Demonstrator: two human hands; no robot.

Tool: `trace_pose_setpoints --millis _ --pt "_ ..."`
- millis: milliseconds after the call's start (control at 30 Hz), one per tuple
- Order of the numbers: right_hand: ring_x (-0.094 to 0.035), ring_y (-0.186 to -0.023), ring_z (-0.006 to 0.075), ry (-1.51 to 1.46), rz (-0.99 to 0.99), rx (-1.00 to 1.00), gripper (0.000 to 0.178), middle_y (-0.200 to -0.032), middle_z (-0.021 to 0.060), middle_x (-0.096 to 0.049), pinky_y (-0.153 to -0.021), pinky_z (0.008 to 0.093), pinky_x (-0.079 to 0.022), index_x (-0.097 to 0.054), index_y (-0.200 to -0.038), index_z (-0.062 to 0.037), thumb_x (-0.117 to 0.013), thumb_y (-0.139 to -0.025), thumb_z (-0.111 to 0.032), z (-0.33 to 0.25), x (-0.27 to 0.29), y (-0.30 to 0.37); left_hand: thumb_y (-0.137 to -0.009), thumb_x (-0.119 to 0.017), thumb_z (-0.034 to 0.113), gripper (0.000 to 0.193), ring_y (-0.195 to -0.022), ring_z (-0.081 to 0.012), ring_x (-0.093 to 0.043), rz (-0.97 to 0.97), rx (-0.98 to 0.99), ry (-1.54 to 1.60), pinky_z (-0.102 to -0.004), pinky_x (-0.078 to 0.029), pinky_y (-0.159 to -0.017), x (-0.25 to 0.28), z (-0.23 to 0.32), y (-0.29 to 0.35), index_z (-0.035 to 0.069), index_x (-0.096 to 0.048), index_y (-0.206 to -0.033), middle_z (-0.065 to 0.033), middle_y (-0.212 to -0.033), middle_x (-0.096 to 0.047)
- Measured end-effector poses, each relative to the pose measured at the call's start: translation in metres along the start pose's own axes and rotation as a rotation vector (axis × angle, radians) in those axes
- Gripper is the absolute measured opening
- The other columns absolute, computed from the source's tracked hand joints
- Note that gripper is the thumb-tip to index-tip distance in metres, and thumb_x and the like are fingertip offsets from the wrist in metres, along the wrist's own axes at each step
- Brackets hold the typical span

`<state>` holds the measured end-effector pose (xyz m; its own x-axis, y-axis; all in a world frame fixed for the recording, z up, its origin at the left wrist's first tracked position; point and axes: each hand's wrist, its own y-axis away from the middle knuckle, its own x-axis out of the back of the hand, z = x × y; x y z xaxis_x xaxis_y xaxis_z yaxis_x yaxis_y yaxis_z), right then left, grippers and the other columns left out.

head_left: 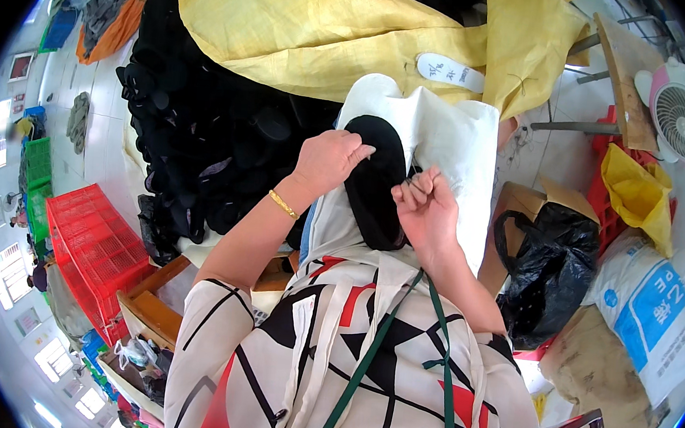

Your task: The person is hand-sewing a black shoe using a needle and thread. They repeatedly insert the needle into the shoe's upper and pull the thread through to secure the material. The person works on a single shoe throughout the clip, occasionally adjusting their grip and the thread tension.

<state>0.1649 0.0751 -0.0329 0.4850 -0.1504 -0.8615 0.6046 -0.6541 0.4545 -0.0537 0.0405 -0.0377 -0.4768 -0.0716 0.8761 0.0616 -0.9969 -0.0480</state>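
Observation:
A black soft cloth shoe [379,186] lies lengthwise on the white cloth [455,134] over my lap. My left hand [332,161] is closed in a pinch at the shoe's upper left edge. Close by the shoe's right edge, my right hand [426,208] has its fingers curled and pressed together. Something small and dark shows at those fingertips, too small to name. A white sole-shaped piece [450,73] with handwriting rests on the yellow sack [309,32] beyond my knees.
A heap of black shoe-like pieces [219,138] lies at my left, above a red plastic crate [95,249]. On the right are a black plastic bag [545,268] by a cardboard box, a white printed sack [651,314], and a pink-and-white fan [684,113] beside a wooden board [627,80].

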Motion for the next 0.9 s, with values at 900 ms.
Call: trace_pose_setpoints --millis 900 --pt "-0.066 -0.07 0.0119 1.407 0.299 0.39 0.018 -0.073 0.0094 -0.067 -0.068 0.0277 -0.052 -0.064 -0.109 -0.0001 -0.064 -0.094 -0.01 -0.089 0.041 0.062 -0.087 -0.066 0.055 0.054 -0.076 -0.0316 -0.068 -0.225 0.212 -0.221 -0.0401 -0.054 -0.063 0.035 0.067 -0.023 0.002 -0.054 -0.091 -0.0138 -0.082 -0.065"
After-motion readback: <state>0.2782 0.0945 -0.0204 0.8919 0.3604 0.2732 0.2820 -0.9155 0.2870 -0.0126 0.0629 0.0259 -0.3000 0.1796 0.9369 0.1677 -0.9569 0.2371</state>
